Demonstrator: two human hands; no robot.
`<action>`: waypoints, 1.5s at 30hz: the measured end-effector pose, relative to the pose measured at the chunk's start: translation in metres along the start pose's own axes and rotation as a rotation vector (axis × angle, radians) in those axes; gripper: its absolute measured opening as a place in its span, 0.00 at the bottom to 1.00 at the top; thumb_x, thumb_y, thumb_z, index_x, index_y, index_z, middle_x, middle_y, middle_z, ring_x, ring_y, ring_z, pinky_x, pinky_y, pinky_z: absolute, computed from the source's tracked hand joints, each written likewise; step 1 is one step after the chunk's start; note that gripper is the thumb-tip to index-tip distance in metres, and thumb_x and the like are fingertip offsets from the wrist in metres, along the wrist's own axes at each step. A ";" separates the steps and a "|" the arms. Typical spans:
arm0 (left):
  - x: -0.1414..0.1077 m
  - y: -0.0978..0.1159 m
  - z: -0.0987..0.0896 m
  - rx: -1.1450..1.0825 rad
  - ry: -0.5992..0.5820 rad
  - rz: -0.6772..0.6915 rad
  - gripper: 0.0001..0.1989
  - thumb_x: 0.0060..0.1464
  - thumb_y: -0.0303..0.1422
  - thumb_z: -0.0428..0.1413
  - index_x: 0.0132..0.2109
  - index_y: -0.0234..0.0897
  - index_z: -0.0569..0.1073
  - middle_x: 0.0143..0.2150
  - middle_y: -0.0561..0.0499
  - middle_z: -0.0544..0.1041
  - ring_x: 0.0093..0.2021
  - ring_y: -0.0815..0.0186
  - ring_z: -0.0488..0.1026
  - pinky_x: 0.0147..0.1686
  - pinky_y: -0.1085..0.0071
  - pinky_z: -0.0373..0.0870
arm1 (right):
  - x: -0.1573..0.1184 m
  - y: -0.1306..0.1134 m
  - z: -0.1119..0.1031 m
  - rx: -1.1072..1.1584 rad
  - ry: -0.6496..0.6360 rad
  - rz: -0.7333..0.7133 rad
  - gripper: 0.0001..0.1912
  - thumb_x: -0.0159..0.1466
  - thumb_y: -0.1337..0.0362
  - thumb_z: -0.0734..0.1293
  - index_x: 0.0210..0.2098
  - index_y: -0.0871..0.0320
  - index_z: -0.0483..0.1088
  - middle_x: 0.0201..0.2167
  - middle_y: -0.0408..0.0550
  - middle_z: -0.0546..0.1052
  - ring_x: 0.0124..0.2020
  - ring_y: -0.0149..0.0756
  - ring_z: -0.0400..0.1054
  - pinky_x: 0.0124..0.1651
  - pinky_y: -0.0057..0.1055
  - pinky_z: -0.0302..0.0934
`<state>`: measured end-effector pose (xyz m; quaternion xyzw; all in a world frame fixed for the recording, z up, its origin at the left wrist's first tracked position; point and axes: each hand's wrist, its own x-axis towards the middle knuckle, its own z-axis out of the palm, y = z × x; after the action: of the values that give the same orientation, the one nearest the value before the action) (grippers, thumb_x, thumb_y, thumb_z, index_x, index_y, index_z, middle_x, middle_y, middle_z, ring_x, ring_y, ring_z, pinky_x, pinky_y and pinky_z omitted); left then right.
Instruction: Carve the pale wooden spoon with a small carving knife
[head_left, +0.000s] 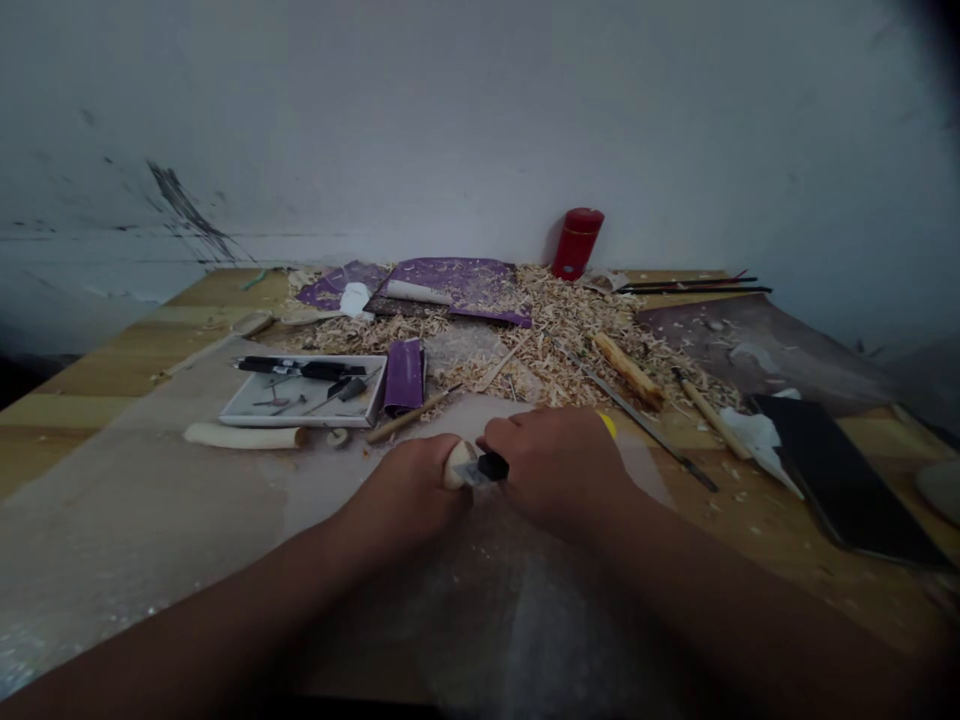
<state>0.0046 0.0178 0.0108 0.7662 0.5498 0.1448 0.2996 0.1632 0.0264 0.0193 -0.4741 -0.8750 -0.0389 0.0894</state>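
Note:
My left hand (409,482) is closed around a pale piece of wood (457,465), whose rounded end shows past my thumb. In my right hand (559,468) is a knife (493,466) with a black front part; a bit of yellow shows beyond the far side of the fist. Its blade, blurred, lies against or just beside the wood's end. Most of the knife's handle and of the wood is hidden by my fingers. Both hands are together over the near part of the table, above a plastic-like sheet (300,530).
Wood shavings (555,330) cover the table's back. At left are a white tray (229,418) of small bits and pens, and a pale wood stick (244,436). A file (637,415), a phone-like black slab (847,480) and a red canister (578,243) are right.

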 end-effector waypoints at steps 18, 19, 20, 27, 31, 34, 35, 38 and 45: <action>0.001 0.000 -0.003 -0.027 -0.044 -0.050 0.05 0.36 0.22 0.45 0.22 0.36 0.58 0.19 0.57 0.63 0.22 0.71 0.59 0.21 0.75 0.49 | 0.007 0.004 0.003 -0.111 0.066 0.050 0.09 0.57 0.67 0.55 0.28 0.56 0.66 0.24 0.47 0.72 0.27 0.34 0.63 0.28 0.30 0.44; 0.002 0.000 -0.003 -0.053 -0.063 -0.056 0.05 0.36 0.22 0.45 0.21 0.36 0.57 0.19 0.57 0.62 0.21 0.72 0.58 0.20 0.75 0.48 | 0.008 0.004 0.003 -0.112 0.056 0.064 0.09 0.57 0.66 0.55 0.29 0.56 0.66 0.24 0.46 0.72 0.27 0.35 0.64 0.28 0.30 0.44; 0.003 0.000 -0.003 -0.071 -0.078 -0.063 0.06 0.35 0.22 0.44 0.21 0.36 0.56 0.19 0.57 0.61 0.21 0.72 0.58 0.20 0.75 0.48 | 0.009 0.005 0.003 -0.112 0.052 0.074 0.09 0.57 0.66 0.55 0.29 0.55 0.66 0.24 0.46 0.72 0.27 0.35 0.64 0.27 0.30 0.44; 0.007 -0.003 -0.002 -0.013 -0.047 -0.084 0.05 0.36 0.22 0.45 0.21 0.36 0.58 0.19 0.57 0.62 0.21 0.71 0.58 0.20 0.75 0.48 | 0.010 0.007 0.004 -0.102 0.030 0.089 0.08 0.57 0.66 0.56 0.28 0.54 0.66 0.23 0.44 0.72 0.25 0.34 0.65 0.26 0.29 0.46; 0.005 -0.002 -0.001 -0.006 -0.022 -0.089 0.05 0.36 0.22 0.44 0.22 0.36 0.58 0.19 0.57 0.61 0.21 0.71 0.58 0.21 0.75 0.48 | 0.009 0.010 0.003 -0.103 0.025 0.095 0.08 0.56 0.67 0.56 0.28 0.54 0.66 0.23 0.44 0.72 0.25 0.34 0.65 0.26 0.29 0.47; 0.004 0.001 -0.001 -0.069 -0.051 -0.084 0.05 0.35 0.22 0.44 0.21 0.36 0.57 0.18 0.57 0.59 0.21 0.72 0.57 0.20 0.75 0.47 | 0.009 0.008 0.001 -0.097 0.021 0.090 0.08 0.56 0.67 0.57 0.28 0.54 0.66 0.23 0.44 0.72 0.26 0.35 0.65 0.27 0.29 0.48; 0.004 0.002 -0.001 -0.093 -0.070 -0.090 0.05 0.34 0.21 0.44 0.21 0.36 0.57 0.18 0.57 0.59 0.21 0.72 0.56 0.20 0.75 0.47 | 0.009 0.007 0.000 -0.094 0.017 0.087 0.08 0.57 0.67 0.57 0.29 0.54 0.66 0.23 0.45 0.73 0.26 0.35 0.66 0.27 0.29 0.48; 0.004 0.002 -0.001 -0.118 -0.073 -0.102 0.06 0.34 0.21 0.43 0.22 0.36 0.57 0.18 0.57 0.59 0.21 0.72 0.56 0.20 0.75 0.47 | 0.010 0.002 -0.003 -0.097 0.023 0.080 0.09 0.58 0.67 0.56 0.29 0.55 0.67 0.23 0.45 0.73 0.27 0.35 0.66 0.27 0.29 0.49; -0.011 0.006 -0.003 0.005 0.039 -0.070 0.07 0.38 0.24 0.46 0.20 0.37 0.54 0.18 0.58 0.56 0.21 0.72 0.55 0.21 0.75 0.48 | 0.011 0.053 -0.002 -0.177 -0.087 0.361 0.09 0.56 0.66 0.57 0.26 0.56 0.69 0.20 0.48 0.73 0.22 0.37 0.66 0.22 0.28 0.45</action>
<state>0.0042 0.0074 0.0181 0.7443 0.5823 0.1478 0.2918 0.2020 0.0647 0.0222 -0.6305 -0.7721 -0.0784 0.0149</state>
